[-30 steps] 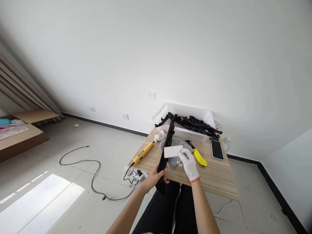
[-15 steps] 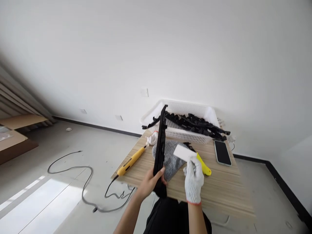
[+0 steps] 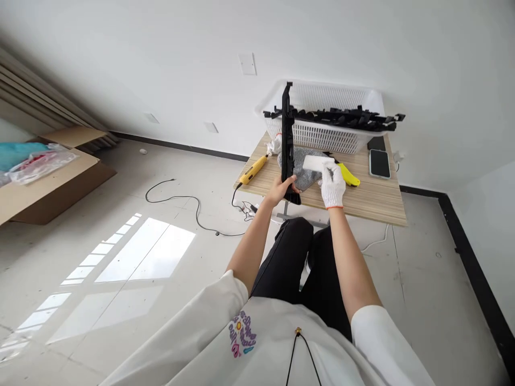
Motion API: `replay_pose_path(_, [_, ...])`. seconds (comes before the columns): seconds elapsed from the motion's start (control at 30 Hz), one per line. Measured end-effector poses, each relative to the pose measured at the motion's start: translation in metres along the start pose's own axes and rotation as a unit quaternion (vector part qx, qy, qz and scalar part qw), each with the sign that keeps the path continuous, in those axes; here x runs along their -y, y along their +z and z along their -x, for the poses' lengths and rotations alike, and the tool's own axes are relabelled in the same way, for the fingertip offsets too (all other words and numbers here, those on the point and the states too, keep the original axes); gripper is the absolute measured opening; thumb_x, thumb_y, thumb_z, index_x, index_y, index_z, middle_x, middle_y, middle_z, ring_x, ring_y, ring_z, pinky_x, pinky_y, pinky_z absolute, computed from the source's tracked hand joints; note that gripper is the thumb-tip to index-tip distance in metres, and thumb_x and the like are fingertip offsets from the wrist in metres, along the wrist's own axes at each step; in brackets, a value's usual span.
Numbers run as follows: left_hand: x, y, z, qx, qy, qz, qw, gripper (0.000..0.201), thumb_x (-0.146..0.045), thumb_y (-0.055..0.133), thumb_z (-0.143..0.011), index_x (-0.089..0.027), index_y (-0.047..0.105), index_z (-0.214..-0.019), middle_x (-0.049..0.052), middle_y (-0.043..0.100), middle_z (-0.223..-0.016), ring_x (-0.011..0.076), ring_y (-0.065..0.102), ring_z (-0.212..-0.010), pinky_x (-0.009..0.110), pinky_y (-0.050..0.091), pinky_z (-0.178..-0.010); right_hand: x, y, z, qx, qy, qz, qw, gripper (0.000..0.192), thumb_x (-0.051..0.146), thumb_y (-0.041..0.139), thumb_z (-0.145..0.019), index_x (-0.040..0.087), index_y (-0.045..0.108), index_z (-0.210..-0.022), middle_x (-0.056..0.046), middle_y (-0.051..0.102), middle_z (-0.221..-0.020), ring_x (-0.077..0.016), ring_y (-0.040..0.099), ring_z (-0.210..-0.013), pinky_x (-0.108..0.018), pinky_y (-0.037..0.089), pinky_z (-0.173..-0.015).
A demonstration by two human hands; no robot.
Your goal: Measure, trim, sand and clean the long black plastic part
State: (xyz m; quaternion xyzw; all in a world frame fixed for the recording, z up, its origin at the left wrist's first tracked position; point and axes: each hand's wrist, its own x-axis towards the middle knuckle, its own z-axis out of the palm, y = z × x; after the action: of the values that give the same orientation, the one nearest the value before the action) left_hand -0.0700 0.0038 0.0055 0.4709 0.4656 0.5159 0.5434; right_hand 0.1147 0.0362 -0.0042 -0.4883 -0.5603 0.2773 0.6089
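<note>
My bare left hand (image 3: 282, 188) grips the lower end of a long black plastic strip (image 3: 287, 139), which stands nearly upright with notches and clips along its edge. In a white knitted glove, my right hand (image 3: 333, 183) pinches a flat white rectangular piece (image 3: 316, 163) just right of the strip. A grey cloth (image 3: 306, 178) lies on the table beneath both. Beside the right hand rests a yellow-handled tool (image 3: 349, 176), its far end partly hidden. The yellow corded tool (image 3: 253, 170) lies left of the strip, its tip near a crumpled white glove (image 3: 274, 145).
A white plastic basket (image 3: 322, 138) heaped with black plastic parts (image 3: 346, 117) stands at the table's back. A phone (image 3: 379, 163) lies on the right of the wooden table (image 3: 374, 201). Cables (image 3: 197, 209) trail over the floor; an open cardboard box (image 3: 60, 182) stands left.
The view has tilted downward, bringing my shirt and legs into sight. Both hands keep hold of the black strip and the white piece, in much the same positions over the table.
</note>
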Motion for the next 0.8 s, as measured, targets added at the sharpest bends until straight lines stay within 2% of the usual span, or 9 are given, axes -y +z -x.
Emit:
replay_pose_path(0.13, [0.002, 0.001, 0.002, 0.009, 0.002, 0.000, 1.000, 0.031, -0.041, 0.066, -0.086, -0.019, 0.051, -0.071, -0.002, 0.056, -0.060, 0.0153, 0.064, -0.058, 0.032, 0.055, -0.068, 0.000, -0.003, 0.008, -0.021, 0.016, 0.003, 1.000, 0.029, 0.050, 0.054, -0.092, 0.025, 0.065, -0.102, -0.001, 0.063, -0.088, -0.0125, 0.063, -0.073, -0.023, 0.049, -0.058])
replay_pose_path(0.3, [0.003, -0.001, 0.003, 0.061, -0.005, -0.026, 0.998, 0.032, -0.044, 0.063, -0.087, -0.019, 0.052, -0.070, 0.000, 0.059, -0.057, 0.0171, 0.065, -0.059, 0.031, 0.053, -0.067, 0.010, -0.004, 0.013, -0.060, 0.043, -0.018, 0.997, 0.030, 0.049, 0.056, -0.089, 0.024, 0.063, -0.105, 0.001, 0.065, -0.086, -0.0087, 0.057, -0.056, -0.022, 0.046, -0.049])
replay_pose_path(0.4, [0.004, -0.006, 0.003, 0.091, -0.016, -0.032, 0.995, 0.026, -0.044, 0.058, -0.087, -0.018, 0.058, -0.086, -0.001, 0.062, -0.060, 0.0186, 0.065, -0.060, 0.032, 0.054, -0.066, 0.015, -0.005, 0.015, -0.128, 0.128, -0.068, 0.981, 0.031, 0.046, 0.059, -0.086, 0.023, 0.063, -0.108, 0.003, 0.064, -0.073, -0.0098, 0.057, -0.051, -0.021, 0.044, -0.045])
replay_pose_path(0.5, [0.007, -0.013, 0.002, 0.109, -0.025, -0.039, 0.993, 0.024, -0.042, 0.057, -0.088, -0.018, 0.060, -0.089, 0.000, 0.065, -0.064, 0.0193, 0.065, -0.063, 0.033, 0.053, -0.067, 0.017, -0.007, 0.015, -0.184, 0.155, -0.113, 0.964, 0.032, 0.046, 0.062, -0.085, 0.022, 0.062, -0.106, 0.006, 0.058, -0.059, -0.0106, 0.057, -0.048, -0.020, 0.042, -0.044])
replay_pose_path(0.63, [0.010, -0.018, -0.001, 0.105, -0.041, -0.041, 0.993, 0.025, -0.043, 0.055, -0.090, -0.019, 0.060, -0.089, 0.002, 0.066, -0.066, 0.0209, 0.067, -0.067, 0.034, 0.054, -0.071, 0.017, -0.001, 0.012, -0.163, 0.189, -0.224, 0.942, 0.030, 0.044, 0.068, -0.081, 0.023, 0.060, -0.101, 0.009, 0.055, -0.052, -0.0087, 0.051, -0.042, -0.019, 0.038, -0.042])
replay_pose_path(0.7, [0.010, -0.017, -0.002, 0.097, -0.048, -0.039, 0.993, 0.026, -0.046, 0.054, -0.090, -0.020, 0.059, -0.090, 0.002, 0.065, -0.067, 0.0217, 0.067, -0.068, 0.035, 0.055, -0.072, 0.017, 0.009, 0.012, -0.167, 0.196, -0.270, 0.928, 0.030, 0.044, 0.069, -0.080, 0.023, 0.059, -0.099, 0.009, 0.055, -0.053, -0.0072, 0.047, -0.039, -0.018, 0.035, -0.040])
replay_pose_path(0.8, [0.008, -0.015, -0.002, 0.086, -0.052, -0.036, 0.994, 0.032, -0.052, 0.057, -0.089, -0.020, 0.059, -0.090, 0.003, 0.065, -0.068, 0.0225, 0.068, -0.068, 0.037, 0.056, -0.073, 0.020, 0.027, 0.012, -0.150, 0.207, -0.308, 0.916, 0.032, 0.044, 0.073, -0.077, 0.023, 0.059, -0.097, 0.009, 0.056, -0.058, -0.0063, 0.049, -0.042, -0.018, 0.033, -0.039])
